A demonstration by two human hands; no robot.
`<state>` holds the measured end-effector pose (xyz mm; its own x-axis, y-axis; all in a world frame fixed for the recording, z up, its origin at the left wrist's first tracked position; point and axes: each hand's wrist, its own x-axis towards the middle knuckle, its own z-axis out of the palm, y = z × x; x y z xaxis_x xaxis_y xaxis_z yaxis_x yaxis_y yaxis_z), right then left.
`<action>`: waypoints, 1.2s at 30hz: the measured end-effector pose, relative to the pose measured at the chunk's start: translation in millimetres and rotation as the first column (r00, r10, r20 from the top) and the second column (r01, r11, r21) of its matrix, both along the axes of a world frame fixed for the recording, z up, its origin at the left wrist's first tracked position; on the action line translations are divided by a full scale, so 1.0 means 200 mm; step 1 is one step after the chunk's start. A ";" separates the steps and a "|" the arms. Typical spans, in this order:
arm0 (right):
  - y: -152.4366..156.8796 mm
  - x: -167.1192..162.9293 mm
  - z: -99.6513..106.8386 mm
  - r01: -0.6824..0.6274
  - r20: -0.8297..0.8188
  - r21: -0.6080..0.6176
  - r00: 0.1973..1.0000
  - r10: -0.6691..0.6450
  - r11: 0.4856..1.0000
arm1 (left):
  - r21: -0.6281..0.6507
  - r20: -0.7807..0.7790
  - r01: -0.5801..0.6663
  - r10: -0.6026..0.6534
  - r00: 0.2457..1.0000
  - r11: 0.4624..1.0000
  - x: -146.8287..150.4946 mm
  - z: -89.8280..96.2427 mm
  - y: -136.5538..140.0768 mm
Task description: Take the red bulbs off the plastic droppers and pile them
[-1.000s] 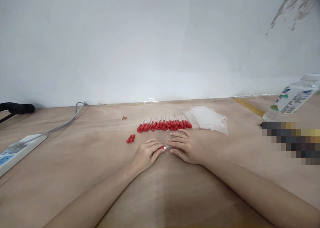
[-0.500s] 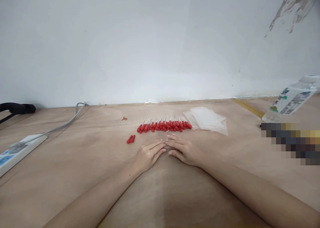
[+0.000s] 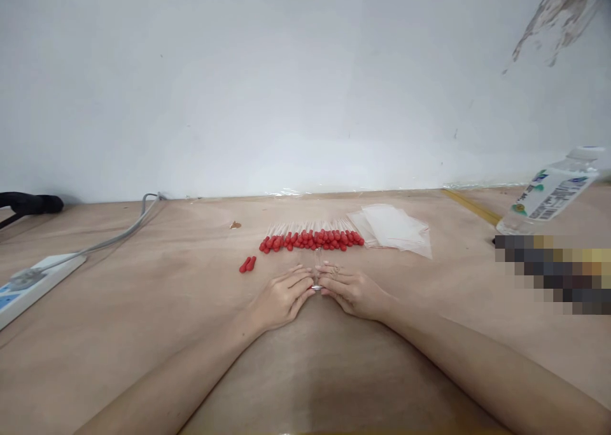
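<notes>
My left hand (image 3: 285, 297) and my right hand (image 3: 352, 293) meet just above the table, fingers closed and fingertips nearly touching. A short shiny clear glass tube (image 3: 316, 287) bridges the gap, gripped by my right fingers. A bit of red rubber bulb (image 3: 310, 287) peeps from my left fingertips; most of it is hidden. Beyond lies a row of glass droppers with red rubber bulbs (image 3: 310, 238), their thin tubes pointing away. More clear tube (image 3: 319, 255) shows between row and hands. Two loose red bulbs (image 3: 247, 264) lie left of my hands.
A stack of clear plastic bags (image 3: 394, 226) lies right of the droppers. A tilted bottle (image 3: 548, 193) and a blurred-out dark object (image 3: 554, 269) are at the right. A white power strip (image 3: 42, 289) with a grey cable is at the left. The wall rises behind.
My fingers have drawn closer together, and the clear tube now shows brightly between the fingertips. My right fingers have curled in more. The view has shifted slightly.
</notes>
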<state>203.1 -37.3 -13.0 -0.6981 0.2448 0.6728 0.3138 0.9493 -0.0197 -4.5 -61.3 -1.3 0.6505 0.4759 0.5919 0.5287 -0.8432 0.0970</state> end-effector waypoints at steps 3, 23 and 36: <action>0.00 0.00 0.00 -0.002 0.002 0.010 1.000 0.002 1.000 | -0.049 -0.010 0.007 -0.007 1.000 0.999 0.00 0.00 0.00; -0.02 0.04 -0.01 -0.033 -0.011 0.119 0.999 0.034 0.992 | -0.074 -0.015 0.040 -0.041 0.999 0.996 -0.03 0.00 -0.02; 0.00 0.12 0.15 0.498 -0.008 -0.035 0.867 -0.499 0.866 | -0.138 0.238 -0.482 0.502 0.832 0.865 -0.27 0.13 0.11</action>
